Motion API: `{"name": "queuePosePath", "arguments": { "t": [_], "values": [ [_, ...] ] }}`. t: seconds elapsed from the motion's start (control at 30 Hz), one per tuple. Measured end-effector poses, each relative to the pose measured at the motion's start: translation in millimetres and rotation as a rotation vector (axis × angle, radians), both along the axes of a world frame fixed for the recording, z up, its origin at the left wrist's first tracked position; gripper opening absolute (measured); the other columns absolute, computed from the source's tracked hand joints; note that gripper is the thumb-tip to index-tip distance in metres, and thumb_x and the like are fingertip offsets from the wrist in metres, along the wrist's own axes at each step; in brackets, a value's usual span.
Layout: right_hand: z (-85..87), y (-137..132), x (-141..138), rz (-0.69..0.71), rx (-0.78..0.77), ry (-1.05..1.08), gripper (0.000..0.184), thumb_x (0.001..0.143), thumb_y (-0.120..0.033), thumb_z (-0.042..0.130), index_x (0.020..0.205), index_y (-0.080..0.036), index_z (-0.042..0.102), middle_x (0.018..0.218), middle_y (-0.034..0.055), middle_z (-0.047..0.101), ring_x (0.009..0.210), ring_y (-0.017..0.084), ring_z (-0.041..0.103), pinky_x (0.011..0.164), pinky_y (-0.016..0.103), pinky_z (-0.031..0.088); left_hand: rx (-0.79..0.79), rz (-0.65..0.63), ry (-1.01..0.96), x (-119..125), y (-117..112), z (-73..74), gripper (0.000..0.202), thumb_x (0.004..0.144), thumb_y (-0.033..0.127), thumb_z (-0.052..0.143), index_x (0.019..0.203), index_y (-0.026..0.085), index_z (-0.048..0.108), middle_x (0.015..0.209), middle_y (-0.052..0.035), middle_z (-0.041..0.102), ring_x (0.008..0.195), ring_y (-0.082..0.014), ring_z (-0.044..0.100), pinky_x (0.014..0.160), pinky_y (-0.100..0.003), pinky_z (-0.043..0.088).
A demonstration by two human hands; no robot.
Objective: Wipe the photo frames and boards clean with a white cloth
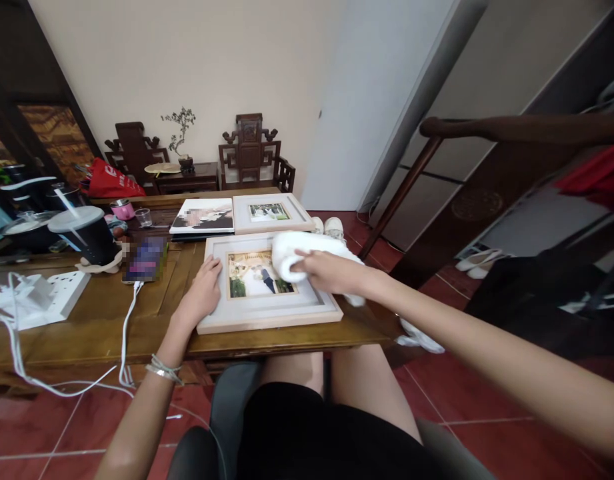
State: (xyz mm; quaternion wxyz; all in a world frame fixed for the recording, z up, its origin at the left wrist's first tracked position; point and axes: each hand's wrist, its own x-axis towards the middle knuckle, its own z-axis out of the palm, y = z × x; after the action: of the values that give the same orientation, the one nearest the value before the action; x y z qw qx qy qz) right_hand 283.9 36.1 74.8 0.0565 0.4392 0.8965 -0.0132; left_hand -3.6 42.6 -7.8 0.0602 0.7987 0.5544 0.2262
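Note:
A pale wooden picture frame (267, 313) with a photo under glass lies flat at the near edge of the wooden table (101, 327). My left hand (203, 291) rests flat on the frame's left border, fingers stretched out. My right hand (321, 270) is closed on a white cloth (291, 252) that lies bunched over the frame's upper right part, covering a corner of the photo.
A second pale frame (271, 212) and a photo book (203, 217) lie behind. A phone (145, 260) on a white cable, a power strip (41, 297), a lidded dark cup (87, 233) and pots stand at left. Carved chairs (249, 157) line the wall.

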Motion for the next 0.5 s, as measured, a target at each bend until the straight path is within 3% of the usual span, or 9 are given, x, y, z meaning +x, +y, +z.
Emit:
{"name": "queuePosePath", "arguments": {
  "t": [0.13,0.23,0.37,0.5],
  "values": [
    [-7.5,56,-19,-0.108,0.141,-0.010,0.046,0.076,0.000,0.042,0.116,-0.011,0.064,0.110,0.0191,0.065,0.104,0.029,0.062,0.080,0.035,0.046,0.016,-0.016,0.001,-2,1,1.2,0.053,0.081,0.002,0.034,0.130,0.005,0.051,0.142,-0.0167,0.047,0.140,-0.0249,0.031,0.116,-0.045,0.028],
    [-4.5,72,-28,-0.102,0.180,-0.011,0.039,0.080,-0.003,0.043,0.111,-0.009,0.065,0.113,0.0218,0.062,0.102,0.030,0.062,0.082,0.036,0.044,0.033,-0.012,-0.022,-2,1,0.8,0.052,0.081,0.003,0.034,0.129,0.006,0.053,0.141,-0.0161,0.049,0.139,-0.0240,0.033,0.116,-0.045,0.028],
    [-7.1,49,-21,-0.013,0.178,-0.037,0.037,0.077,0.001,0.043,0.103,-0.009,0.068,0.117,0.0211,0.061,0.119,0.032,0.050,0.094,0.039,0.038,0.083,0.006,-0.070,-1,2,-1.7,0.051,0.080,0.004,0.036,0.127,0.009,0.055,0.137,-0.0138,0.053,0.137,-0.0233,0.037,0.115,-0.045,0.030],
    [-1.1,-2,-2,0.041,0.089,-0.072,0.040,0.072,0.003,0.043,0.098,-0.011,0.070,0.108,0.0176,0.065,0.106,0.028,0.058,0.087,0.035,0.042,0.097,0.011,-0.088,0,2,-2.3,0.050,0.080,0.004,0.034,0.125,0.006,0.056,0.136,-0.0149,0.054,0.137,-0.0234,0.038,0.115,-0.043,0.030]
  ]
}}
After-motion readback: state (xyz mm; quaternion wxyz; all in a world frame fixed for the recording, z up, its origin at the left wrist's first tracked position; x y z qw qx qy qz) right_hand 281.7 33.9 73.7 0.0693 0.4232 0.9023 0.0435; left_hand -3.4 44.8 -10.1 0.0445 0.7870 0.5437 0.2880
